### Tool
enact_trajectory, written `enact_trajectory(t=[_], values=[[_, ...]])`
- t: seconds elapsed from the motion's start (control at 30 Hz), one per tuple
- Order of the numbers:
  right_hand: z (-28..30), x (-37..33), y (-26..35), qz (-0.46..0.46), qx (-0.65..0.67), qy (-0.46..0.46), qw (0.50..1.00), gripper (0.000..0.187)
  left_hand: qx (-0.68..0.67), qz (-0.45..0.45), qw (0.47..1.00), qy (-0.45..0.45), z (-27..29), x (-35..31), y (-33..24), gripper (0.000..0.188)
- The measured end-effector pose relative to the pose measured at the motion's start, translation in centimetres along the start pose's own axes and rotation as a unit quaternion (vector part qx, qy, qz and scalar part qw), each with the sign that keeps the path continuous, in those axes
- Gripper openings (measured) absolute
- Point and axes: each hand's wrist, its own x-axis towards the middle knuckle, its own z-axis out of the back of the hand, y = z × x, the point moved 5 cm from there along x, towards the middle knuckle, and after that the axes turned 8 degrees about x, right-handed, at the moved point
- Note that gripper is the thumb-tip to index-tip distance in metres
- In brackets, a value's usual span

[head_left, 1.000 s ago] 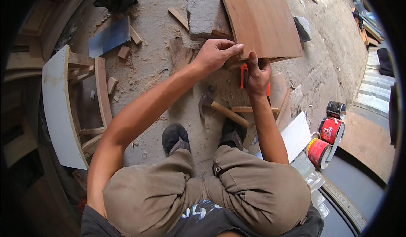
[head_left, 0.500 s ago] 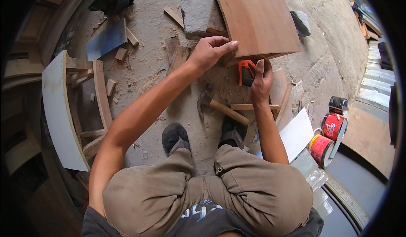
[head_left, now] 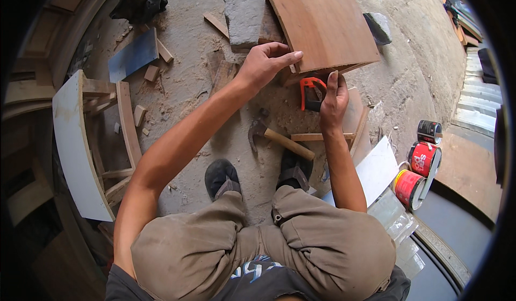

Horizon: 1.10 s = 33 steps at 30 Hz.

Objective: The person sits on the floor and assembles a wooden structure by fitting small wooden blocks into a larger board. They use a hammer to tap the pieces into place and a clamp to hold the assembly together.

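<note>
A curved plywood panel (head_left: pixel 328 24) with a frame beneath its near edge stretches away in front of me. My left hand (head_left: pixel 269 64) grips its near left corner, thumb on top and fingers curled at the side. Just below the near edge, my right hand (head_left: pixel 334 103) is raised with its fingers bunched together. Whatever lies between those fingertips, if anything, is too small to make out. An orange and black spring clamp (head_left: pixel 310 94) is right beside that hand, partly behind it. On the ground between my feet rests a claw hammer (head_left: pixel 282 140) with a wooden handle.
Stone blocks (head_left: pixel 244 16) (head_left: pixel 378 28) flank the panel. A curved wooden frame with a white face (head_left: pixel 80 150) stands at left, near a blue board (head_left: pixel 133 55) and wood offcuts. Red cans (head_left: pixel 409 188), a black can (head_left: pixel 429 131) and a white sheet (head_left: pixel 376 169) lie at right.
The view has shifted slightly. My left hand keeps its grip on the panel's corner, and my right hand stays under the near edge with its fingertips slightly moved.
</note>
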Motion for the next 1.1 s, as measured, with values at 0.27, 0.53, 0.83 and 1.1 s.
enact_trajectory(t=[0.27,0.53,0.83,1.1], values=[[-1.1,0.6,0.1,-0.018,0.023,0.027,0.999,0.043,-0.021,0.014,1.0,-0.005,0.3,-0.6,0.3,0.035],[-3.6,0.2,0.7,-0.043,0.05,0.019,0.998,0.042,-0.022,-0.004,0.999,-0.033,0.2,-1.0,1.1,0.036],[-3.8,0.1,1.0,-0.063,0.091,0.008,0.994,0.038,-0.029,-0.033,0.999,-0.019,0.1,-1.6,1.6,0.039],[-4.5,0.2,1.9,-0.078,0.089,0.034,0.992,0.034,0.066,-0.165,0.984,-0.032,-1.4,-2.2,2.4,0.051]])
